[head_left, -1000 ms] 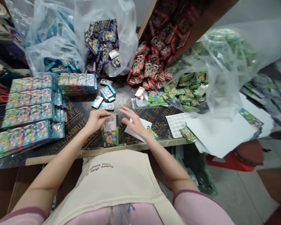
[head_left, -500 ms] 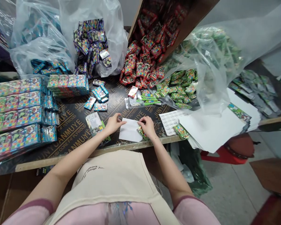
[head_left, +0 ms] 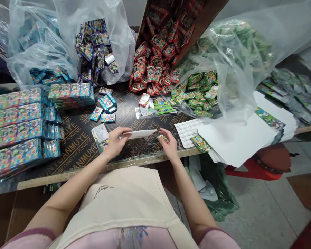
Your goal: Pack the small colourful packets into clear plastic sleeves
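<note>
My left hand [head_left: 118, 140] is closed on one end of a white folded paper [head_left: 142, 133], held above the table and seen nearly edge-on. My right hand [head_left: 169, 142], at the paper's other end, has thumb and fingers curled round a small green packet [head_left: 161, 138]; its fingertips are close to the paper, and I cannot tell if they touch it. Beside my left hand lies a printed card with a white label [head_left: 100, 132], partly covered by that hand. Blue small boxes [head_left: 107, 103] lie beyond it.
Stacked wrapped boxes [head_left: 18, 121] stand at the left. Along the back are purple packets [head_left: 93, 45] in a plastic bag, red packets [head_left: 154, 72] spilling from a carton, and green packets [head_left: 197, 93]. White sheets [head_left: 230, 138] and a label sheet [head_left: 186, 131] lie right, some over the table edge.
The white paper has been lifted and tilted from face-up to nearly edge-on, with my left hand on it. My right hand has come away from its face, keeping the green packet.
</note>
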The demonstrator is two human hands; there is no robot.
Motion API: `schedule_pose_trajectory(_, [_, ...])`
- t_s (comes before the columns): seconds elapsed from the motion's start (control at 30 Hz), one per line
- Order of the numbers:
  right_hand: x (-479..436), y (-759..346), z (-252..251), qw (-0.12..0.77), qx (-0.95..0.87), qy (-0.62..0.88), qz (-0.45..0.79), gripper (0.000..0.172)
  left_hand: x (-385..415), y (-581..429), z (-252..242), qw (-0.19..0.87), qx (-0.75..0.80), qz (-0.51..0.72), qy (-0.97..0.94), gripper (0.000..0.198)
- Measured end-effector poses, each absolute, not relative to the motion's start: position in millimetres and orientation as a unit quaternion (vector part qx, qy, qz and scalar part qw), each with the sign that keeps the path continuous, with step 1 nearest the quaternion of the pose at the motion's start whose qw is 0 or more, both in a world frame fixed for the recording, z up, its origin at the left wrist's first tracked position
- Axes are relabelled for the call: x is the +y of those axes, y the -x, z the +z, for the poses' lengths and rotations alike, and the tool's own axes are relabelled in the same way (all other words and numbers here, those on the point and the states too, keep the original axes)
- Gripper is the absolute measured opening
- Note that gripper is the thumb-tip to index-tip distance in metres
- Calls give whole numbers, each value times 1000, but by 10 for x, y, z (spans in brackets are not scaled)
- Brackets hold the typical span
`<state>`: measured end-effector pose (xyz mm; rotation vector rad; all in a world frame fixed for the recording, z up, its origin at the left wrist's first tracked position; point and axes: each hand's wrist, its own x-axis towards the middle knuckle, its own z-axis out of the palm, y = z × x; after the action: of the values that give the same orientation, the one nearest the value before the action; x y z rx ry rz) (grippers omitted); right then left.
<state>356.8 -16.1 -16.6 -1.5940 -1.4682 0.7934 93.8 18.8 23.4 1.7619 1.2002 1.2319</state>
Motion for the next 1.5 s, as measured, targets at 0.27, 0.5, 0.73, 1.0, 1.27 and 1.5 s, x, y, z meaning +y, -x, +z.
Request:
schedule_pose_trajectory(0.27, [-68, -3159, 193, 505, -485, 528, 481, 46, 31, -891, 332, 196, 317, 417, -829, 19])
schedule_pose_trajectory(0.5, [-92, -3066, 178, 557, -447, 542, 443, 45, 40, -892, 330, 434, 478, 433, -630, 73])
schedule_pose_trajectory(0.73, [-53, -2981, 127, 570, -451, 567, 388, 48, 118, -982, 267, 621, 493, 452, -408, 89])
schedule_pose_trajectory(1.0, [-69, -2996, 198, 517, -541, 596, 292, 52, 150, -960, 352, 622, 482, 511, -346, 54])
schedule_pose_trajectory(1.27, [-27, -3043, 164, 497, -485, 507, 510, 27, 182, -825, 469, 591, 489, 431, -475, 13])
schedule_pose_trajectory(1.5, [-48, -2973, 308, 467, -471, 499, 557, 43, 188, -822, 466, 601, 506, 422, -454, 32])
